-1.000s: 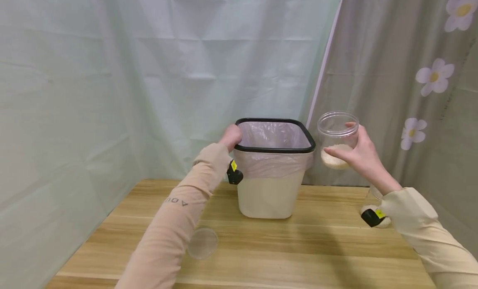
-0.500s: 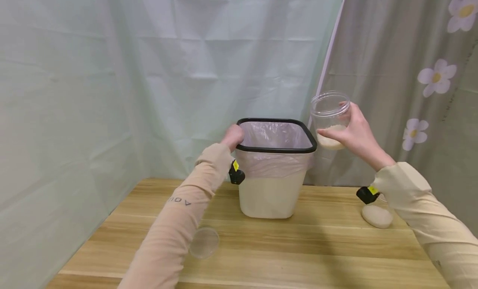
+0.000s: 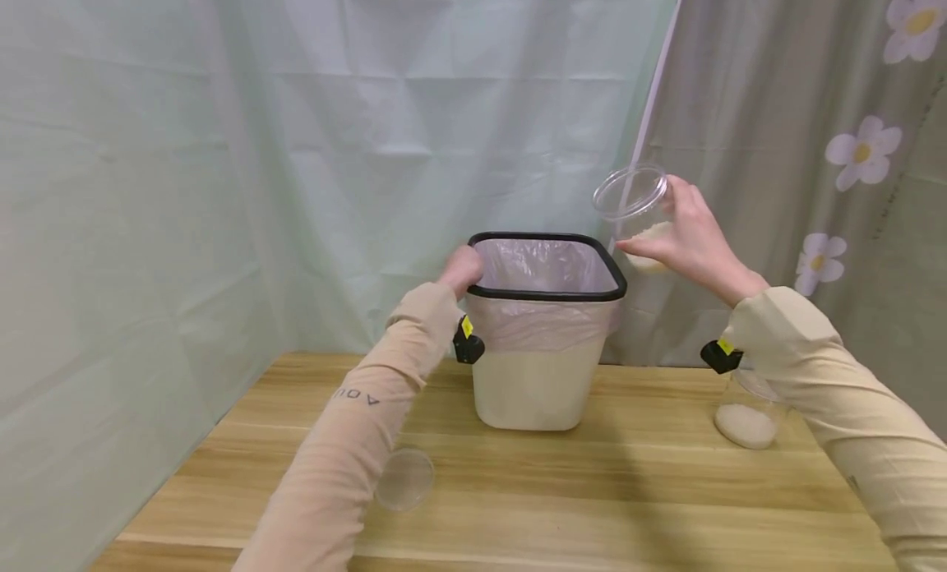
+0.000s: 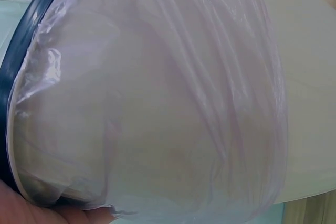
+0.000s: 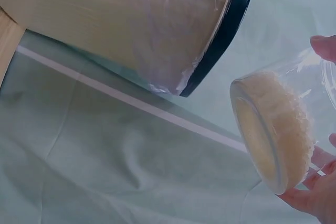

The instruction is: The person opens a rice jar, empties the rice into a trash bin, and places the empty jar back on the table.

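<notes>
My left hand [image 3: 463,271] grips the left side of the black rim of a cream trash bin [image 3: 528,387]. In the left wrist view its fingers [image 4: 84,216] show at the rim, beside the bin's thin pinkish liner bag [image 4: 173,103]. Up to the right of the bin, my right hand [image 3: 695,239] holds a clear plastic jar [image 3: 629,206] around its side. The jar is lidless and tilted, its mouth leaning left towards the bin. Pale, rice-like grains [image 5: 281,124] lie in its lower part, and the right wrist view shows fingers on both sides of it.
A second clear jar [image 3: 747,420] with pale grains stands at the table's right, partly behind the right sleeve. A round clear lid [image 3: 405,480] lies beside the left forearm on the wooden table [image 3: 518,498]. Curtains [image 3: 444,145] hang close behind the bin.
The right hand has lifted the jar up and left towards the bin and tipped it further to the left. My left hand stays at the rim.
</notes>
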`<move>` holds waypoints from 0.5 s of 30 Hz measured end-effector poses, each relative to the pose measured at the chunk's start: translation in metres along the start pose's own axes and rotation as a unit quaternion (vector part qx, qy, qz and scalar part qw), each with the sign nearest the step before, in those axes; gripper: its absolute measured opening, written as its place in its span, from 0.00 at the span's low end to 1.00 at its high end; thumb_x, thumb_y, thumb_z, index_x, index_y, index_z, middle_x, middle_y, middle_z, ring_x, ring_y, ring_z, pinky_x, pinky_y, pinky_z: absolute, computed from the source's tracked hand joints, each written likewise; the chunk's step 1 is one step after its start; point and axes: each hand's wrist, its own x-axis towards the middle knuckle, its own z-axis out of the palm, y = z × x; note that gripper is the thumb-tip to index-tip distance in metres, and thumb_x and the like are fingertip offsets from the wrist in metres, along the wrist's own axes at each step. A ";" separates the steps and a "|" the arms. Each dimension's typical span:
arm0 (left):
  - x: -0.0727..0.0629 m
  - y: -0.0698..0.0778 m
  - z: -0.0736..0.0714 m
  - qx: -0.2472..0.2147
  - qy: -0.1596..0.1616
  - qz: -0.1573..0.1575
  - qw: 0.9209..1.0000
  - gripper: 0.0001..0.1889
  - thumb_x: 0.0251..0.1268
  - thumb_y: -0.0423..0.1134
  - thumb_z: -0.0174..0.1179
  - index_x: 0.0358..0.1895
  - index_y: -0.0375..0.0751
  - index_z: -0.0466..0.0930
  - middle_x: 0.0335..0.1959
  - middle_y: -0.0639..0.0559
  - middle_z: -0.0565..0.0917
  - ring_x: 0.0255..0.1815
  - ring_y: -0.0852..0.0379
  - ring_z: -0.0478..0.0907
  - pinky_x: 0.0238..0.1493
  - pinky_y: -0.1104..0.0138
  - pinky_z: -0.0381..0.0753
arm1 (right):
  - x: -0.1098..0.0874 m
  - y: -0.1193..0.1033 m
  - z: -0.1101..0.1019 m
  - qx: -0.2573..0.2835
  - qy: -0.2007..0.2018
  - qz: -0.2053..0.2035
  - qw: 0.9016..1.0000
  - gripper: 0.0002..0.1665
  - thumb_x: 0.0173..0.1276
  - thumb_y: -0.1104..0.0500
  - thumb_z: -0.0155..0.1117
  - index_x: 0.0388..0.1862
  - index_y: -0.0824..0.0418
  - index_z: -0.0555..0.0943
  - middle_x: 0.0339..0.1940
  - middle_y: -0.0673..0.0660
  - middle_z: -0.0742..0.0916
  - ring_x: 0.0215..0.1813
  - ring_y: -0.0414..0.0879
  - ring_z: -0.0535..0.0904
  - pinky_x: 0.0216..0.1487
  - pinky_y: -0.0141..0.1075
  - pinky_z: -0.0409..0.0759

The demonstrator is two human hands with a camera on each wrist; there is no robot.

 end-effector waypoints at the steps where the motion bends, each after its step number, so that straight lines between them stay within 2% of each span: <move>1: 0.003 -0.002 0.002 0.004 0.002 0.006 1.000 0.11 0.56 0.35 0.42 0.24 0.43 0.76 0.29 0.50 0.74 0.29 0.52 0.72 0.30 0.62 0.72 | 0.001 -0.001 0.000 -0.005 -0.003 -0.002 1.000 0.55 0.40 0.53 0.78 0.62 0.69 0.58 0.53 0.67 0.67 0.51 0.59 0.65 0.49 0.51 0.64; 2: 0.008 -0.004 0.005 0.005 0.004 0.010 1.000 0.11 0.56 0.35 0.42 0.24 0.43 0.76 0.29 0.50 0.74 0.28 0.52 0.72 0.29 0.62 0.72 | 0.002 -0.001 0.000 -0.009 -0.007 -0.002 1.000 0.54 0.40 0.53 0.78 0.62 0.69 0.58 0.53 0.67 0.67 0.51 0.60 0.65 0.48 0.51 0.64; 7: 0.008 -0.004 0.005 -0.003 0.002 0.019 1.000 0.11 0.54 0.35 0.43 0.23 0.43 0.76 0.29 0.50 0.75 0.27 0.51 0.72 0.27 0.61 0.72 | 0.005 -0.003 0.002 -0.028 -0.023 -0.007 0.999 0.56 0.40 0.54 0.78 0.63 0.70 0.57 0.52 0.69 0.68 0.51 0.60 0.65 0.48 0.52 0.64; 11: 0.009 -0.003 0.004 0.028 0.004 0.043 0.999 0.11 0.53 0.34 0.43 0.23 0.44 0.76 0.29 0.50 0.75 0.27 0.51 0.72 0.27 0.61 0.72 | 0.008 -0.003 0.004 -0.042 -0.033 -0.016 0.998 0.57 0.40 0.54 0.77 0.64 0.69 0.56 0.52 0.68 0.68 0.52 0.61 0.65 0.48 0.53 0.64; 15: 0.009 -0.002 0.004 0.054 0.010 0.049 0.997 0.11 0.52 0.35 0.43 0.22 0.45 0.76 0.28 0.49 0.75 0.28 0.52 0.72 0.28 0.61 0.72 | 0.010 -0.005 0.005 -0.054 -0.046 -0.020 0.997 0.56 0.41 0.53 0.77 0.65 0.67 0.56 0.53 0.68 0.68 0.53 0.62 0.63 0.48 0.55 0.63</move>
